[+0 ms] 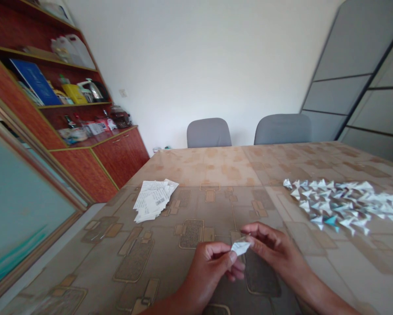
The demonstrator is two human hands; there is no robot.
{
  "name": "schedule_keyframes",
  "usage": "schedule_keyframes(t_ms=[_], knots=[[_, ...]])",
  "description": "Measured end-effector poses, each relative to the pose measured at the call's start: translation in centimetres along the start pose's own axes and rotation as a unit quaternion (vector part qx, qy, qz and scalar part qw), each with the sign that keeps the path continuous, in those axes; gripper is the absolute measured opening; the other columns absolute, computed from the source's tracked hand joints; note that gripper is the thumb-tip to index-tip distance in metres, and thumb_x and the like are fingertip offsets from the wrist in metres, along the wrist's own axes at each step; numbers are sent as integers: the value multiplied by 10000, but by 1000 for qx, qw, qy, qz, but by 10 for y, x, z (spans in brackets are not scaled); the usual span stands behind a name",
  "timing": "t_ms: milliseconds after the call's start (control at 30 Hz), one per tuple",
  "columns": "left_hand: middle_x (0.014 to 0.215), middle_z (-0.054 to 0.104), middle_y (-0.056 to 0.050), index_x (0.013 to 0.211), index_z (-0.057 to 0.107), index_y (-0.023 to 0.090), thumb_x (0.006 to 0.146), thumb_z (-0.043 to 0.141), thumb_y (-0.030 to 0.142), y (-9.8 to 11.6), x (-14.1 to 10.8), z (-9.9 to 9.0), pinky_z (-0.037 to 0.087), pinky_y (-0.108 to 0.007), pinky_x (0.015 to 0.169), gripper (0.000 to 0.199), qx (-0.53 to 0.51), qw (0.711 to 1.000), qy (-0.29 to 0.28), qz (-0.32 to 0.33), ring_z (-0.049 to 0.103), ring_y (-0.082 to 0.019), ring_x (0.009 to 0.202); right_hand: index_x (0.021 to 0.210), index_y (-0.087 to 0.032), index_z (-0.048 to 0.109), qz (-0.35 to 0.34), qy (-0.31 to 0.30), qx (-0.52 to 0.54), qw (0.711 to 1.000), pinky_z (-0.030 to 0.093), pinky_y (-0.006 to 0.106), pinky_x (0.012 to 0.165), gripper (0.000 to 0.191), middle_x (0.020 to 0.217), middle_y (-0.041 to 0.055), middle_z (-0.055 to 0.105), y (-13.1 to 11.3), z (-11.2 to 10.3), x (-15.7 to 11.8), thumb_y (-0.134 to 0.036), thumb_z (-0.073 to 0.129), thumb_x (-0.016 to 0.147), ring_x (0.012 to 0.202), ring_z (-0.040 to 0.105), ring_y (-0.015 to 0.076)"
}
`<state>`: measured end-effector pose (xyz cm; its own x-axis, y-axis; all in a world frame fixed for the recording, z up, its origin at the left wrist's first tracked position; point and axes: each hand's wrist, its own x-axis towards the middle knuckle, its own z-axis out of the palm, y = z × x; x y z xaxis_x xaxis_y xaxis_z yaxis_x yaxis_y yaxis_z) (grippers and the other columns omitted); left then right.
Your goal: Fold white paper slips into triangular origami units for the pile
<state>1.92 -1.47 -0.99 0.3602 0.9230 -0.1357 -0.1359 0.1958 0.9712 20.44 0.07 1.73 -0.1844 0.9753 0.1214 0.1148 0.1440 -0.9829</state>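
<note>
A small folded piece of white paper (240, 248) is held up over the near part of the table, between my two hands. My left hand (216, 262) pinches its left end between thumb and forefinger, the other fingers curled below. At the right end, the thumb and fingertips of my right hand (271, 246) close on the paper's edge. Off to the left lies a loose pile of printed paper slips (155, 199). Many small folded paper pieces (344, 203), mostly white with one teal, stand in rows on the right.
A patterned brown tablecloth (163, 262) covers the table. Two grey chairs (209, 132) stand at its far side, by a white wall. On the left, a reddish wooden cabinet (121, 153) holds bottles, a kettle (94, 90) and a blue folder (35, 83).
</note>
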Motion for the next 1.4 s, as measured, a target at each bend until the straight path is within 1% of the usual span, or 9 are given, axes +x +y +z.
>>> schedule_keyframes(t_ms=[100,233,367,467,633,767,1000,1200,1400], knots=[[726,737,-130,755,717,81,791,674,500,-1,-2,2,475,-237,548,422,3,1000,-3,-3,680,-171,599,880,-190,674,15,7,30,999,496,254,587,397,686,5,657,4,5,-2,-570,668,766,625,612,158],[723,735,-129,753,714,83,776,684,507,1,-2,3,476,-238,539,426,-14,1000,0,-14,681,-175,591,906,-199,677,3,51,-18,999,499,254,601,401,672,4,631,-1,0,-3,-580,566,846,655,610,170],[708,727,-125,747,706,81,760,700,514,1,-1,2,470,-231,521,434,-29,999,7,-18,678,-172,570,975,-220,660,-17,41,-52,998,524,273,692,295,834,33,680,-4,-3,-6,-476,537,897,801,645,196],[703,722,-117,791,711,80,751,706,527,0,0,2,466,-230,519,449,-32,999,8,-15,673,-169,563,992,-227,647,-52,27,-68,996,529,280,701,219,828,22,683,0,1,-8,-375,631,832,773,645,189],[709,708,-89,860,712,91,786,675,512,3,1,1,457,-227,552,430,-3,1000,11,-3,662,-157,596,1090,-251,611,-106,29,-127,986,513,263,692,286,811,-2,663,2,4,-10,-242,655,807,753,626,172],[679,680,-59,789,699,95,799,658,479,11,2,-1,428,-214,545,386,44,999,26,-2,619,-129,572,987,-261,641,-120,-48,-161,979,500,250,714,117,865,2,677,-4,-2,-11,-250,553,911,793,640,164],[640,633,-1,742,636,126,654,763,445,20,12,-12,426,-217,544,355,2,994,111,-4,553,-107,538,881,-241,671,-78,-123,-200,969,480,236,632,164,777,-4,687,-4,-6,-14,-265,519,939,719,656,163],[543,556,37,700,599,136,656,726,388,24,15,-20,379,-212,520,286,46,998,36,-36,490,-94,500,857,-212,635,-194,-91,-245,946,468,250,619,102,738,4,648,-5,-12,-7,-142,569,891,692,617,158],[558,565,29,687,601,146,651,698,376,29,13,-19,366,-219,518,252,96,992,-23,-76,489,-95,494,1005,-215,634,-282,-169,-293,898,476,284,694,174,876,41,658,-10,-13,-4,-94,566,899,815,598,178]])
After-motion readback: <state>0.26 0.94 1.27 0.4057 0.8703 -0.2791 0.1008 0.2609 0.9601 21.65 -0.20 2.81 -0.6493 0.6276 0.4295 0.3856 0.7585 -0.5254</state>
